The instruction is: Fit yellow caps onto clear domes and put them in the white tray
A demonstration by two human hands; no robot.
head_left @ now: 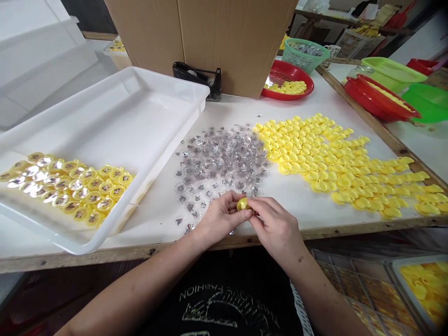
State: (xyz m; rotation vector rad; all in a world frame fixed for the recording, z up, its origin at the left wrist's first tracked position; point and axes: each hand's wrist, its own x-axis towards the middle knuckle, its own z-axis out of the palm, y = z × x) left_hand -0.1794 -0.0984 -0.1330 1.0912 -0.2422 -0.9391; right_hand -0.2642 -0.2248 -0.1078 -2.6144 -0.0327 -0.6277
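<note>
Both hands meet over the table's front edge around one small yellow plastic piece [242,204]. My left hand [221,215] pinches it from the left, thumb along its near side. From the right, my right hand [275,226] has its fingertips closed on the same piece. Fingers cover much of it. Just beyond the hands lies a spread of clear round discs with small printed pictures [220,158]. To their right, yellow spoon-shaped plastic pieces [315,149] lie in overlapping rows. Several yellow pieces with pictures under shiny clear covers [80,186] lie in the white tray [164,93] at left.
A cardboard box [210,42] stands at the back, with a black tape dispenser [198,79] before it. Behind right are a red bowl [304,91] of yellow pieces and a green basket [304,56]. A wooden strip [371,121] edges the table's right side.
</note>
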